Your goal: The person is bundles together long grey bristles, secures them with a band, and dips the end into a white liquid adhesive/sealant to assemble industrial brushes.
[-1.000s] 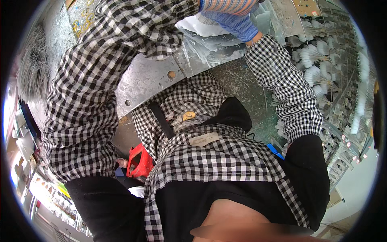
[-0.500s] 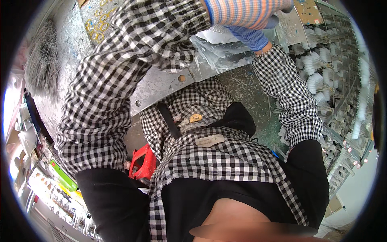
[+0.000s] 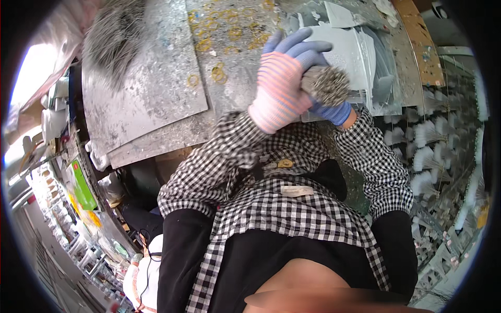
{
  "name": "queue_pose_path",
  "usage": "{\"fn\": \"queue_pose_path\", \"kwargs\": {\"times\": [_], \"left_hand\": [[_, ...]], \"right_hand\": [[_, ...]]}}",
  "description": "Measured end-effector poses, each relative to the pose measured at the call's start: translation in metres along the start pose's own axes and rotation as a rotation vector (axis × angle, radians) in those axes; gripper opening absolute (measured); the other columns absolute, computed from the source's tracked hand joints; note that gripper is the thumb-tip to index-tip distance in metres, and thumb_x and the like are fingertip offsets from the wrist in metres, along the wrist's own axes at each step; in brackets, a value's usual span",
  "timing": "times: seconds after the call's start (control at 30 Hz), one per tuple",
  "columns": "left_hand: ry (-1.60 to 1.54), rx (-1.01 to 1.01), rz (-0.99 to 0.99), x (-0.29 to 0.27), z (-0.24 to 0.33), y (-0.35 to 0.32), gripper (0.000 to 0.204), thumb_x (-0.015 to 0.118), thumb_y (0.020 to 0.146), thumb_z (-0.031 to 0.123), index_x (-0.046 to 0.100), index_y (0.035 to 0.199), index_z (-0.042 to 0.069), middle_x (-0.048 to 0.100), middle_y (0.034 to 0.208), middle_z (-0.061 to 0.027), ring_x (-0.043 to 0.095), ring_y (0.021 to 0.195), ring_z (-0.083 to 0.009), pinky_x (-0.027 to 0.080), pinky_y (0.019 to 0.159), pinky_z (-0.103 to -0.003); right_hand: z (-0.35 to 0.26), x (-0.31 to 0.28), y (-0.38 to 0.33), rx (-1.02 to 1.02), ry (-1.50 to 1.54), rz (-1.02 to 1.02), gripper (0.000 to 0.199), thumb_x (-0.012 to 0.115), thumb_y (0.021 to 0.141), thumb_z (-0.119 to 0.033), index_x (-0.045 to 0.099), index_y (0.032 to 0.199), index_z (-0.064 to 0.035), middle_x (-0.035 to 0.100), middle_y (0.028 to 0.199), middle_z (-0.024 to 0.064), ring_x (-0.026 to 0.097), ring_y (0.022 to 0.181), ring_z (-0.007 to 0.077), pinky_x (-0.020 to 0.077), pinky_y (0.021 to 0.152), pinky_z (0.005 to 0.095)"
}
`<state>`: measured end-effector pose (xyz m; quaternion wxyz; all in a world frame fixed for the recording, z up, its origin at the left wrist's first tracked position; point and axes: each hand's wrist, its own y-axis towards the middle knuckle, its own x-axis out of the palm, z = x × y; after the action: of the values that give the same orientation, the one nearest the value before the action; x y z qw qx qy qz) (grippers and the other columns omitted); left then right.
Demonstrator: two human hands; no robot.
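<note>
My left hand [image 3: 284,86], in a pink-and-orange striped glove with grey-blue fingers, is open. Its fingers stretch away from me, and its palm side lies against a tight bundle of grey bristles [image 3: 330,87]. The cut ends of that bundle face up. My right hand [image 3: 334,111], in a blue glove, is closed around the bundle from below and the right; most of its fingers are hidden behind the bristles and my left hand. Just beyond the hands lie clear plastic sheeting and a pale slab [image 3: 344,57] on the worktable [image 3: 229,99].
A heap of long grey bristles [image 3: 116,39] lies on a grey board [image 3: 156,88] at the far left. Yellow rubber bands [image 3: 219,73] are scattered across the table. To the right stands a rack of white bristle tufts [image 3: 425,135]. A green box [image 3: 82,185] is at the left.
My view has swung left, showing more of the table. Both hands now appear nearer and further left relative to the plastic sheeting; the left fingers have spread, and the bristle bundle has come into sight.
</note>
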<state>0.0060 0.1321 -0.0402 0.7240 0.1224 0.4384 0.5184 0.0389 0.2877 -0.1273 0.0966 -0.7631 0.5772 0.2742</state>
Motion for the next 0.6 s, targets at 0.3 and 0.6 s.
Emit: {"fn": "queue_pose_path", "kwargs": {"times": [0.3, 0.6], "left_hand": [[1.179, -0.191, -0.987, -0.149, -0.024, -0.032, 0.008, 0.063, 0.085, 0.018, 0.066, 0.09, 0.013, 0.068, 0.081, -0.0043, 0.068, 0.085, -0.0237, 0.051, 0.077, -0.041], [1.252, -0.394, -0.987, -0.204, -0.061, -0.065, 0.016, 0.066, 0.085, 0.015, 0.07, 0.1, 0.01, 0.073, 0.083, -0.0081, 0.071, 0.08, -0.0228, 0.052, 0.071, -0.041]], "right_hand": [[-0.051, 0.021, 0.079, -0.298, -0.405, -0.135, 0.027, 0.065, 0.087, -0.028, 0.07, 0.105, -0.0098, 0.068, 0.102, 0.0109, 0.063, 0.1, 0.0288, 0.0487, 0.095, 0.0426], [-0.028, 0.092, 0.138, -0.38, -0.898, -0.247, 0.018, 0.063, 0.088, -0.019, 0.07, 0.102, -0.0107, 0.064, 0.09, 0.0096, 0.063, 0.085, 0.0273, 0.0536, 0.082, 0.0396]]}}
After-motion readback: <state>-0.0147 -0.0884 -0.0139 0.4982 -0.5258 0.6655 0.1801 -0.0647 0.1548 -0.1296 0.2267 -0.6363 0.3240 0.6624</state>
